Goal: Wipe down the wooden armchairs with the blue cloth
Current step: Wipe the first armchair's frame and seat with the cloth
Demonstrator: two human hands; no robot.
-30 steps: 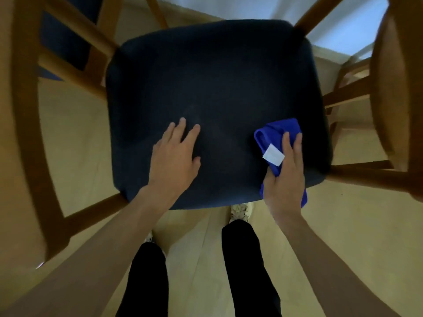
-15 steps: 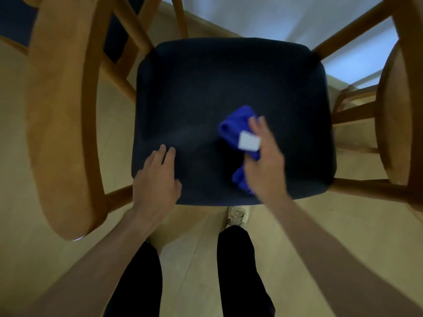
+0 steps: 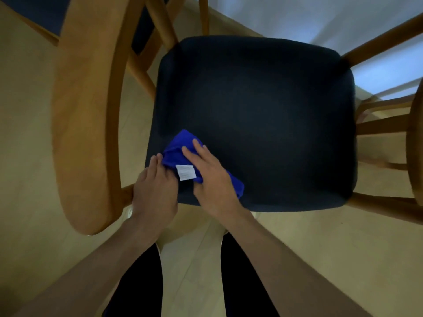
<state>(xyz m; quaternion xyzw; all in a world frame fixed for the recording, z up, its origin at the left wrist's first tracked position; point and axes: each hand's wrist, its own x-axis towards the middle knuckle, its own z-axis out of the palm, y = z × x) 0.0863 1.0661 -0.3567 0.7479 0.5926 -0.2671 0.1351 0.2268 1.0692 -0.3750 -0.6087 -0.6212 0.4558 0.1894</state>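
Note:
A wooden armchair with a dark navy seat cushion [image 3: 263, 115] fills the view from above, its broad left armrest [image 3: 84, 115] curving down the left side. The blue cloth [image 3: 177, 149], with a white label on it, lies bunched on the seat's front left corner. My right hand [image 3: 212, 179] presses flat on the cloth with straight fingers. My left hand [image 3: 154, 191] rests on the seat's front left edge, fingertips touching the cloth's left side.
The chair's right armrest [image 3: 415, 143] and its struts stand at the right edge. Another dark-seated chair [image 3: 45, 14] shows at the top left. Pale wood floor [image 3: 27, 156] surrounds the chair; my dark-trousered legs [image 3: 247, 277] stand just before the seat. A white wall lies beyond.
My right hand has swept the blue cloth from the seat's right side across to its front left corner. My left hand slid left toward the seat's edge and now meets the cloth.

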